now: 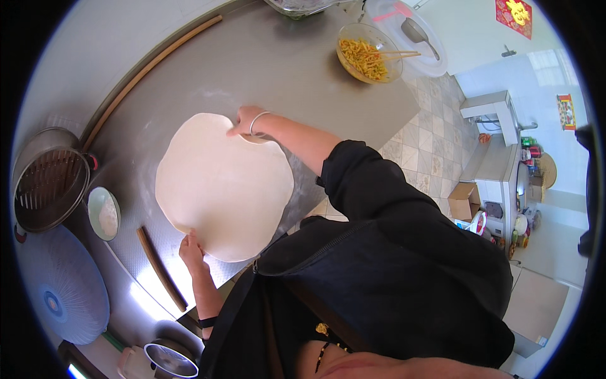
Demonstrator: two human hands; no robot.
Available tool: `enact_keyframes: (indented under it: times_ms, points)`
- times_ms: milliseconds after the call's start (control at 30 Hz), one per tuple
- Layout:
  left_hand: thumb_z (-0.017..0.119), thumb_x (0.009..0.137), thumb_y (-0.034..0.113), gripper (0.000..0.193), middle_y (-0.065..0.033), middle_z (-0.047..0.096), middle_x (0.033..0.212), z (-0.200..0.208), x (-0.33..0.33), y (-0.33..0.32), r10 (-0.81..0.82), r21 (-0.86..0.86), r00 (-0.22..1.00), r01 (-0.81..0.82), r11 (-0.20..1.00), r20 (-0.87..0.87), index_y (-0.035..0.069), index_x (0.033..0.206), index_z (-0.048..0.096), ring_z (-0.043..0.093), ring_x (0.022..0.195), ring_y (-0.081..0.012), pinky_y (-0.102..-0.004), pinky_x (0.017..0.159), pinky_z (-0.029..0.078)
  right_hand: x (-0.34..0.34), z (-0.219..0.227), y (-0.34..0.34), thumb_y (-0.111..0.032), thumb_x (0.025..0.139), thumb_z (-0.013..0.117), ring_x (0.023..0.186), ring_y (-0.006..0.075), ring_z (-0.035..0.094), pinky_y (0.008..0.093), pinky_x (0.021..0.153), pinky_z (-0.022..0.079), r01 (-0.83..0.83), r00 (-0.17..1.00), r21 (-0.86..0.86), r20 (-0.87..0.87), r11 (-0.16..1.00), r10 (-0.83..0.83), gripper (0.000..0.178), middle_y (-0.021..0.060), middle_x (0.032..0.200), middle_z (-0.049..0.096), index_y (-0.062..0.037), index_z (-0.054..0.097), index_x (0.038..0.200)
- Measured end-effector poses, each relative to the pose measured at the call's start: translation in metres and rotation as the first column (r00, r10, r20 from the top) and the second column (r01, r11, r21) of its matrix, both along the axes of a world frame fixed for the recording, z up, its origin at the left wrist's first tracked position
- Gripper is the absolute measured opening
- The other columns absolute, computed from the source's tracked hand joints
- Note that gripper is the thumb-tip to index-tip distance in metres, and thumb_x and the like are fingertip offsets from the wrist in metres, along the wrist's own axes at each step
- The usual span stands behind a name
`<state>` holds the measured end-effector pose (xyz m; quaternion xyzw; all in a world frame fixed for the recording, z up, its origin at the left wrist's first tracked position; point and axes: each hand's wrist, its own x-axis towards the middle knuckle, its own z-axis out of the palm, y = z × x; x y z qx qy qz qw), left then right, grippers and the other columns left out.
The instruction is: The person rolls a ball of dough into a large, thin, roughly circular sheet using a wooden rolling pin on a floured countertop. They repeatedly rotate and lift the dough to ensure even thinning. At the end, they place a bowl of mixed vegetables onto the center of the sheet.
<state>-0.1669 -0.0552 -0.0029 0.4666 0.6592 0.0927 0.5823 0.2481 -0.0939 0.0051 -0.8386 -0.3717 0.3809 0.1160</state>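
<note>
A large, thin round sheet of rolled dough [221, 183] lies on the grey metal table [271, 57], its lower part reaching toward my body. My left hand [192, 251] grips the dough's lower left edge, with the fingers closed there. At the upper right edge my right hand [245, 121], with a white bangle at the wrist, pinches the dough, and the rim folds slightly beside it. Left of the dough stands a small bowl of white flour [108, 216]. A short wooden rolling pin [161, 268] rests near my left hand.
A long wooden rod [151, 72] lies along the table's back edge. A glass bowl of shredded filling with chopsticks [366, 60] sits at the far right, near a spoon [420, 36] on a white lid. A steamer pot [52, 189] and blue basket [66, 284] stand left.
</note>
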Motion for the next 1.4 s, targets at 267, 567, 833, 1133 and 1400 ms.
enact_keyframes:
  times_ms: [267,567,833,1133,1400]
  points:
    - [0.053,0.093,0.022,0.014,0.0040,0.052,0.071,-0.009,-0.007,-0.012,0.186,0.003,0.912,-0.201,0.979,0.367,0.010,0.089,0.060,0.046,0.058,-0.0055,-0.0213,0.047,0.034,0.002,-0.009,-0.010,-0.047,0.079,0.067,0.094,0.0269,0.064,0.0430,0.078,0.049,0.076,0.982,0.221,-0.183,0.972,-0.035,0.049,0.0154,0.101,0.069,-0.0022,0.068,0.098]
    - [0.063,0.090,0.011,0.032,-0.0154,0.063,0.109,-0.002,0.040,0.052,0.197,-0.111,0.940,-0.173,0.979,0.279,-0.009,0.116,0.056,0.063,0.094,-0.0233,-0.0339,0.083,0.052,0.022,-0.031,-0.025,-0.025,0.079,0.078,0.087,0.0222,0.067,0.0358,0.075,0.055,0.556,0.626,0.002,-0.659,0.831,-0.417,0.046,0.0141,0.103,0.067,0.0036,0.062,0.111]
    - [0.061,0.093,0.024,0.035,-0.0099,0.068,0.101,0.016,0.129,0.183,-0.266,-0.024,0.928,0.282,0.959,0.262,-0.005,0.113,0.060,0.066,0.088,-0.0189,-0.0327,0.080,0.054,0.032,-0.024,-0.120,-0.020,0.087,0.070,0.092,0.0214,0.068,0.0353,0.082,0.057,0.827,0.235,-0.069,-0.860,0.558,-0.454,0.036,0.0128,0.105,0.067,0.0036,0.059,0.112]
    - [0.065,0.090,0.026,0.037,-0.0112,0.067,0.103,0.015,0.082,0.119,-0.401,-0.024,0.899,0.411,0.911,0.177,-0.003,0.113,0.062,0.066,0.090,-0.0184,-0.0320,0.080,0.055,-0.060,-0.018,-0.153,-0.020,0.087,0.069,0.097,0.0232,0.067,0.0371,0.085,0.055,0.824,0.228,-0.151,-0.793,0.546,-0.565,0.036,0.0125,0.107,0.067,0.0025,0.058,0.112]
    - [0.060,0.091,0.037,0.062,-0.0286,0.046,0.134,0.026,-0.120,0.044,-0.032,0.512,0.652,0.625,0.589,-0.758,-0.002,0.136,0.044,0.047,0.121,-0.0443,-0.0484,0.101,0.040,0.018,0.009,-0.183,-0.030,0.090,0.064,0.082,0.0144,0.064,0.0291,0.072,0.054,0.868,0.442,0.106,-0.612,0.486,-0.656,0.028,0.0071,0.093,0.068,-0.0048,0.062,0.103]
